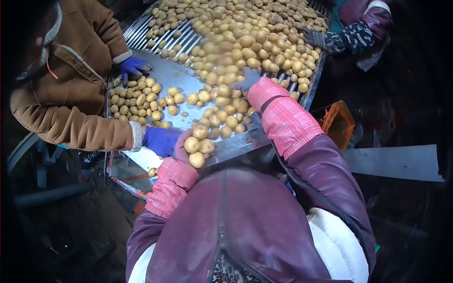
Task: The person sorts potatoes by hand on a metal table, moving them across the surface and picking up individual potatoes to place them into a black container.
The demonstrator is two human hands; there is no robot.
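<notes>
My left hand [181,147], in a pinkish glove, is at the near edge of the metal tray. It is cupped against a few potatoes [200,145] that bulge over that edge; most of its fingers are hidden behind them. My right hand [246,79], in a grey glove, reaches over the potato heap [236,56] where the rollers meet the tray. Its fingers are stretched out and somewhat blurred, touching or just above the potatoes. Between my hands, loose potatoes [222,118] cover part of the metal tray [181,78].
At left, a person in a brown jacket [71,89] has purple-gloved hands [159,140] around another potato group [134,101]. Another person's patterned sleeve and dark glove [330,40] reach in from the upper right. Metal rollers [181,40] lie under the heap. An orange crate [338,123] stands at right.
</notes>
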